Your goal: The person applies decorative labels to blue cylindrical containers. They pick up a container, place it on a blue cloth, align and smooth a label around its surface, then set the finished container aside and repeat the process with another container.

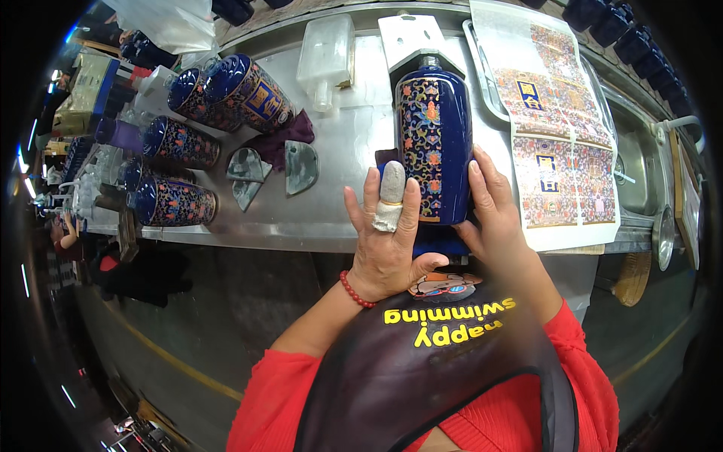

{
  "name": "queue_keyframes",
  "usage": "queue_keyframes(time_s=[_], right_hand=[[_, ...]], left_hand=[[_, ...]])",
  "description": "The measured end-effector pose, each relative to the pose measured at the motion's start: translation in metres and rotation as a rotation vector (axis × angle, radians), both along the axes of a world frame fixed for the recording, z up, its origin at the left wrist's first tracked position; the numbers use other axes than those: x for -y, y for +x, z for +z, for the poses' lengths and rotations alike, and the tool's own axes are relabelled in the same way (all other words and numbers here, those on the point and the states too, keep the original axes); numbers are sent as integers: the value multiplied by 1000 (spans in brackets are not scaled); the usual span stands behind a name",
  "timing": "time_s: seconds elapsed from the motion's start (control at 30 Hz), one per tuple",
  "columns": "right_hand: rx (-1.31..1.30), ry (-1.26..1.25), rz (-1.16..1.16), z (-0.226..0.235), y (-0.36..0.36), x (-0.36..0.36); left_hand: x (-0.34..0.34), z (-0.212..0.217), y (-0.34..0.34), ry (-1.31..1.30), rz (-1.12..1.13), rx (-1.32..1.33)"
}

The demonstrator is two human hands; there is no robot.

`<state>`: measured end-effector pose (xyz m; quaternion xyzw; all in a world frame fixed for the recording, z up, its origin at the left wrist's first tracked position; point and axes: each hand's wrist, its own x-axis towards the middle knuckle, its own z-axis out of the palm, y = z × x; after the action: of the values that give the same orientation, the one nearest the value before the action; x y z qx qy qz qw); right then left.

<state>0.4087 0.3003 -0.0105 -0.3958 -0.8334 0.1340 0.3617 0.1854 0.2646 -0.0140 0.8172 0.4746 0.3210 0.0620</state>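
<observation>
A glossy dark blue bottle (446,151) with a band of colourful flower pattern lies in front of me, its neck pointing away and resting by an angular grey-white holder (414,38). My right hand (493,207) grips its lower right side, fingers along the wall and thumb near the base. My left hand (385,241) is open, fingers spread, at the lower left of the bottle. A grey cover tied with whitish tape wraps one finger; whether the fingertips touch the bottle I cannot tell.
To the right lie printed decal sheets (568,181) with matching patterns, beside a metal sink (640,166). Several decorated blue bottles (177,203) stand at the left. Between are grey scraper pieces (301,167), a purple cloth (290,132) and a clear bottle (325,56).
</observation>
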Motion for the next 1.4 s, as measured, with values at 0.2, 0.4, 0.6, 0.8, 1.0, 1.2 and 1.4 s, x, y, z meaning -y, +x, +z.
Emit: queue_keyframes(time_s=[0.2,0.4,0.6,0.8,1.0,1.2,1.4], right_hand=[[10,12,-12,1,-1,0],[14,9,1,0,2,0],[18,-33,-8,0,2,1],[15,-6,11,3,4,0],[120,-109,50,1,18,1],[-154,67,48,41,29,-30],[208,357,144,74,9,-67]], left_hand=[[0,2,6,111,-9,-146],[-3,6,1,100,-87,-69],[-13,8,-2,20,13,6],[-12,12,6,135,-40,-84],[-19,14,-7,101,-34,97],[-30,14,-17,66,15,-8],[-31,13,-13,58,70,29]])
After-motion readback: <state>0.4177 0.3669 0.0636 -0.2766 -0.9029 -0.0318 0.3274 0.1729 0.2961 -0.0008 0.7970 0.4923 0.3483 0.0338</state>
